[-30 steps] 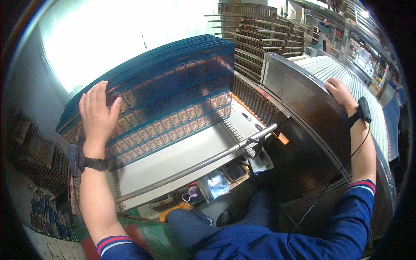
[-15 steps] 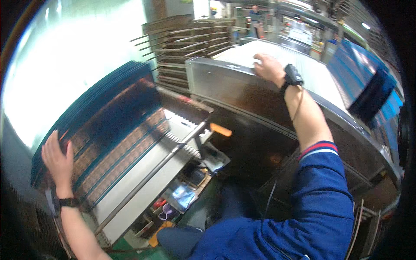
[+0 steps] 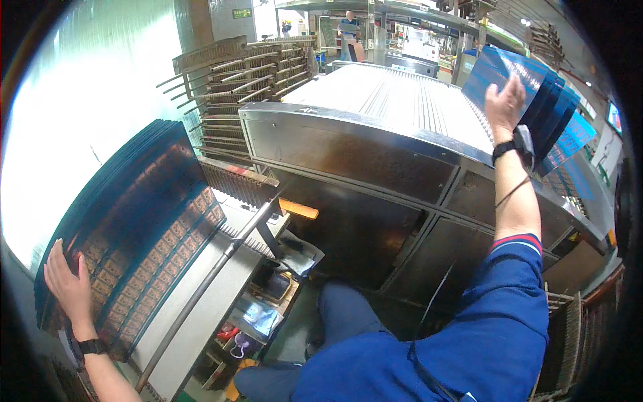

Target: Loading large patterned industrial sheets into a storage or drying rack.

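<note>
To my left, a row of thin circuit board panels [image 3: 154, 221], blue-green with copper-coloured patterns, stands on edge in a slotted rack. My left hand [image 3: 69, 285] rests at the near left edge of the front panel, fingers stretched and thumb apart. Whether it presses on the panel I cannot tell. Over at the right, more blue panels [image 3: 546, 100] stand tilted at the end of a roller conveyor [image 3: 382, 90]. My right hand [image 3: 506, 104] is raised in front of them with its fingers spread, holding nothing visible. Contact with those panels cannot be made out.
A metal-sided machine body [image 3: 335, 144] runs under the conveyor. Empty slotted racks [image 3: 251, 87] are stacked behind it. A metal bar [image 3: 201, 295] crosses the white rack base, with a cluttered shelf [image 3: 258, 318] below. A person [image 3: 349, 27] stands far back.
My right hand has moved right, from above the conveyor's near edge to the blue panels. The view has turned right; my left hand stays at the edge of the left panels.
</note>
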{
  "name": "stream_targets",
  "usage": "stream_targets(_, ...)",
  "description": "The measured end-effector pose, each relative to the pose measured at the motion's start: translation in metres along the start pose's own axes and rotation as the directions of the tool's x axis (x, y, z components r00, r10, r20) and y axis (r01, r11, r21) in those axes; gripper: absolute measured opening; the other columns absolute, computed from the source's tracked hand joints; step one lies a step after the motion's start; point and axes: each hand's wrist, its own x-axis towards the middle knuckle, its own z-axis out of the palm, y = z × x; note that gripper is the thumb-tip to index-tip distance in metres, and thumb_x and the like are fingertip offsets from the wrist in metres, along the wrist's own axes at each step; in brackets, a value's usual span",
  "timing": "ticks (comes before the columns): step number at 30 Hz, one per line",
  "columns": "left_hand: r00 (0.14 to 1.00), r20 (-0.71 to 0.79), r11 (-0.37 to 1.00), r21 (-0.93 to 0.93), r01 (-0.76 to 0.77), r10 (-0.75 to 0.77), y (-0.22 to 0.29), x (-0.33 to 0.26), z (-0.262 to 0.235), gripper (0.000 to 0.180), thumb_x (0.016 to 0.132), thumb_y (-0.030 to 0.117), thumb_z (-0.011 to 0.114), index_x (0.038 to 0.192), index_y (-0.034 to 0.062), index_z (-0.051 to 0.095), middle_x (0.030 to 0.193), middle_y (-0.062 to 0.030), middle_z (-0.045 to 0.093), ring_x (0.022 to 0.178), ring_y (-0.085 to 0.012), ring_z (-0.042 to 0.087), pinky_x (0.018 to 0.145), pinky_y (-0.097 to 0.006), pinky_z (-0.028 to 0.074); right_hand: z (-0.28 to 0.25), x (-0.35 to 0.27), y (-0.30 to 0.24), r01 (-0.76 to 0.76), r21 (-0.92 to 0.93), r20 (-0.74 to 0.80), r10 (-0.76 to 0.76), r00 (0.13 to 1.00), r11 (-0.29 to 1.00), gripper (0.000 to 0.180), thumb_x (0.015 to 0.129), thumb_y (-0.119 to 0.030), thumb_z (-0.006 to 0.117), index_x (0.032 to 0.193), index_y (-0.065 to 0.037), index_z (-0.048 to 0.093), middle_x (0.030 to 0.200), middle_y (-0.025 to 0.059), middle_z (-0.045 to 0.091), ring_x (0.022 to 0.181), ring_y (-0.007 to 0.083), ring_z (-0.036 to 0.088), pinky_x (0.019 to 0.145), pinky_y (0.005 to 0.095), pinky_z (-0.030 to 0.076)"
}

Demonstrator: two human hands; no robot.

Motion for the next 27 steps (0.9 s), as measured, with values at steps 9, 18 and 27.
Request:
stream_targets(9, 0.999, 0.041, 0.999, 0.035, -0.005, 0.003, -0.004, -0.001, 0.006, 0.048, 0.096, 0.027, 0.055, 0.139, 0.0099, 0.043, 0.137, -0.0103, 0.051, 0.129, -0.0276, 0.045, 0.114, -0.046, 0.027, -0.017, 0.003, 0.046, -0.132, -0.099, -0.127, 0.119, 0.985, 0.986, 0.062, 0.081, -0.024, 0.057, 0.136, 0.000, 0.043, 0.139, 0.0209, 0.046, 0.130, 0.0358, 0.042, 0.111, 0.0456, 0.030)
stream_targets(18, 0.994, 0.083, 0.998, 0.007, -0.066, 0.065, -0.008, 0.000, 0.000, 0.049, 0.098, 0.028, 0.053, 0.141, 0.0097, 0.041, 0.140, -0.0113, 0.048, 0.131, -0.0282, 0.042, 0.113, -0.047, 0.027, -0.010, -0.008, 0.074, -0.226, -0.151, -0.098, 0.213, 0.972, 0.962, 0.067, 0.082, -0.025, 0.053, 0.141, 0.003, 0.036, 0.140, 0.0236, 0.044, 0.133, 0.0360, 0.039, 0.112, 0.0466, 0.029)
stream_targets(27, 0.993, 0.116, 0.997, 0.077, 0.007, -0.015, -0.006, -0.003, -0.003, 0.049, 0.099, 0.031, 0.050, 0.143, 0.0126, 0.040, 0.141, -0.0086, 0.048, 0.133, -0.0266, 0.042, 0.115, -0.047, 0.026, 0.000, -0.013, 0.073, -0.299, 0.090, -0.017, 0.302, 0.953, 0.950, 0.066, 0.082, -0.022, 0.055, 0.140, 0.005, 0.036, 0.136, 0.0263, 0.047, 0.131, 0.0391, 0.040, 0.111, 0.0438, 0.032)
